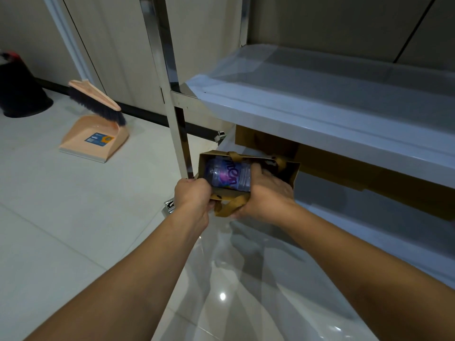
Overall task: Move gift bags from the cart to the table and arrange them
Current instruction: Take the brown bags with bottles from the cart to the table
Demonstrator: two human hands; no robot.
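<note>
While gripped at its near rim by left hand (193,193) and right hand (264,193), fingers curled tight: one gift bag (291,172), mouth up, one bottle (230,174) crosswise inside, at cart (320,114) lower shelf's left edge.

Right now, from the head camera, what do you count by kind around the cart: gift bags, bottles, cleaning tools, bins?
Gift bags: 2, one brown bag gripped by the left hand and right hand, another bag behind it on the cart shelf
Bottles: 1, purple bottle inside the held bag
Brushes: 1
Dustpans: 1
Bins: 1
Total: 6
</note>
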